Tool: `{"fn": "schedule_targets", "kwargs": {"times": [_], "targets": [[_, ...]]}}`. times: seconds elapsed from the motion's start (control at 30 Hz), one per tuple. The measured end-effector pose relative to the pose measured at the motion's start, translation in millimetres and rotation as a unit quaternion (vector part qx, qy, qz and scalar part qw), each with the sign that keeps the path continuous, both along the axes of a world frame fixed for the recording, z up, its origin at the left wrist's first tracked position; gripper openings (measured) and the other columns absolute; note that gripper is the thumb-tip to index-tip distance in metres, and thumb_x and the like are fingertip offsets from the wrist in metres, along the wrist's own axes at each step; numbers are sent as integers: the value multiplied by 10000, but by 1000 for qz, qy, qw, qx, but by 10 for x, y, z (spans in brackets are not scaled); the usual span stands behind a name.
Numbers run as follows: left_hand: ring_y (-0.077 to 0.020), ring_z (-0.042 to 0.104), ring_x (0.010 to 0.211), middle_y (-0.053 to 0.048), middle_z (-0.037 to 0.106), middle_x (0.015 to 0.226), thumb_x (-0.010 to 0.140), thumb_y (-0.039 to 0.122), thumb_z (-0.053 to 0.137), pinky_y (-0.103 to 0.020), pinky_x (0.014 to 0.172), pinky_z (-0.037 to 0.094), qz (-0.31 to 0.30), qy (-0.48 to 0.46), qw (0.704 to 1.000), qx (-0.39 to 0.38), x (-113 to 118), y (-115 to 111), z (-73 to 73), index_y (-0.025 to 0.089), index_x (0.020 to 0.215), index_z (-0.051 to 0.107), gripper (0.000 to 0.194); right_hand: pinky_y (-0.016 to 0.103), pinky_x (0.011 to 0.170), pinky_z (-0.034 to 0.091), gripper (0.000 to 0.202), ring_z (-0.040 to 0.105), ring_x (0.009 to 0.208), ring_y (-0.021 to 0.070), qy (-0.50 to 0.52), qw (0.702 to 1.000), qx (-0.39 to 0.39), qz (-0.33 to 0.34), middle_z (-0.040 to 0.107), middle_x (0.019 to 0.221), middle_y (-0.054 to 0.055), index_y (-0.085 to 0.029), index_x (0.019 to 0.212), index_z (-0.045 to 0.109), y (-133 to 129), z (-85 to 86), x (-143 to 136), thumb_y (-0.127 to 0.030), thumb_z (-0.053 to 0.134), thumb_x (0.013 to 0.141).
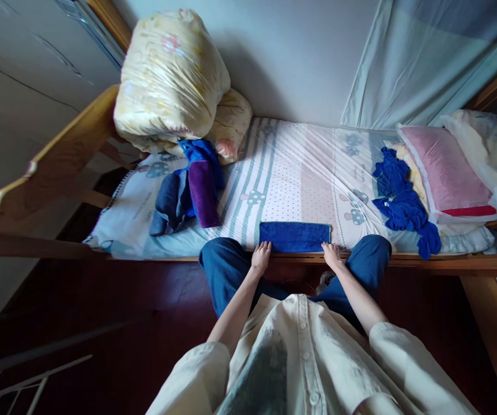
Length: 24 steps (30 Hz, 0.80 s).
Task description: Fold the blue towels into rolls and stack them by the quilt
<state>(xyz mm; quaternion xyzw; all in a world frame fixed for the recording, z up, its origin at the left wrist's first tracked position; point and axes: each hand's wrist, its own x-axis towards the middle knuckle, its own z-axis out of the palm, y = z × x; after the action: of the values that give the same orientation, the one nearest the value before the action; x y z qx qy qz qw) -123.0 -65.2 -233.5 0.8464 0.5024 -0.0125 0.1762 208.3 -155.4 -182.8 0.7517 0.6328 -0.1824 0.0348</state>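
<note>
A blue towel, folded into a long flat strip, lies at the front edge of the bed between my knees. My left hand is closed on its near left corner. At the near right corner, my right hand pinches the towel the same way. Off to the left rest a rolled purple towel and a dark grey-blue rolled cloth, with more blue cloth beneath and behind them. A crumpled heap of blue cloths lies to the right.
The bed has a patterned sheet and a wooden front rail. A bundled yellow quilt stands at the back left. A pink pillow in a clear cover sits at the right, below a hanging pale curtain.
</note>
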Motion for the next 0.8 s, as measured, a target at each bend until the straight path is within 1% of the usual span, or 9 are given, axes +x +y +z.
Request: {"fn": "schedule_targets", "kwargs": {"times": [0.07, 0.17, 0.3, 0.37, 0.4, 0.53, 0.6, 0.7, 0.8], "targets": [[-334, 564, 1362, -251, 598, 1429, 860, 45, 446, -508, 1197, 378, 10, -15, 1000, -26, -6, -28, 39, 109, 1436, 576, 594, 344, 947, 494, 413, 710, 1067, 256, 5, 1000, -9, 1, 764, 1166, 150, -222, 1211, 731, -32, 22, 9, -66, 467, 935], [-323, 587, 1336, -243, 632, 1382, 835, 30, 471, -493, 1183, 399, 23, -31, 998, -42, -10, -55, 89, 120, 1408, 598, 594, 361, 928, 504, 400, 724, 999, 265, 11, 1000, -13, 3, 779, 1037, 151, -223, 1179, 741, -71, 34, 20, -67, 482, 917], [-301, 604, 1320, -211, 662, 1359, 801, -1, 475, -439, 1167, 423, 43, -53, 996, -52, -26, -46, 155, 120, 1338, 653, 579, 351, 944, 510, 406, 732, 1010, 265, 27, 999, -13, -11, 780, 1026, 143, -222, 1187, 750, -65, 39, 49, -60, 535, 883], [-283, 632, 1285, -178, 687, 1337, 781, -15, 464, -408, 1149, 446, 61, -68, 994, -58, -57, -11, 193, 132, 1299, 682, 581, 337, 943, 517, 428, 735, 1026, 258, 33, 999, -10, -22, 782, 1066, 134, -223, 1218, 744, -36, 45, 86, -57, 558, 870], [-273, 650, 1258, -161, 706, 1312, 773, -17, 460, -394, 1135, 460, 73, -76, 993, -61, -78, 15, 212, 140, 1288, 691, 586, 332, 948, 520, 425, 734, 1041, 254, 48, 998, -4, -40, 782, 1091, 127, -221, 1220, 746, -15, 49, 111, -61, 574, 865], [-256, 696, 1167, -117, 758, 1212, 783, 13, 466, -361, 1090, 497, 143, -107, 982, -66, -150, 167, 268, 156, 1278, 695, 564, 328, 986, 525, 314, 726, 1081, 243, 143, 977, 46, -150, 788, 1119, 98, -199, 1113, 783, 92, 59, 239, -116, 648, 842], [-266, 707, 1141, -119, 768, 1175, 822, 66, 494, -361, 1065, 510, 184, -119, 973, -68, -161, 250, 274, 147, 1251, 700, 483, 334, 969, 537, 275, 730, 1056, 242, 159, 969, 64, -178, 791, 1098, 97, -190, 1086, 785, 142, 53, 304, -159, 659, 844], [-280, 728, 1080, -118, 786, 1072, 877, 171, 544, -372, 1001, 539, 248, -130, 957, -74, -150, 346, 255, 149, 1205, 699, 363, 335, 886, 559, 257, 737, 969, 242, 163, 962, 81, -201, 797, 1024, 89, -190, 1071, 777, 185, 21, 373, -231, 649, 852], [-274, 745, 1012, -119, 790, 984, 898, 225, 567, -367, 945, 553, 302, -142, 939, -82, -132, 400, 214, 147, 1176, 688, 313, 297, 743, 554, 180, 728, 821, 233, 166, 955, 88, -229, 787, 861, 77, -177, 925, 766, 194, -38, 400, -281, 643, 846]]}}
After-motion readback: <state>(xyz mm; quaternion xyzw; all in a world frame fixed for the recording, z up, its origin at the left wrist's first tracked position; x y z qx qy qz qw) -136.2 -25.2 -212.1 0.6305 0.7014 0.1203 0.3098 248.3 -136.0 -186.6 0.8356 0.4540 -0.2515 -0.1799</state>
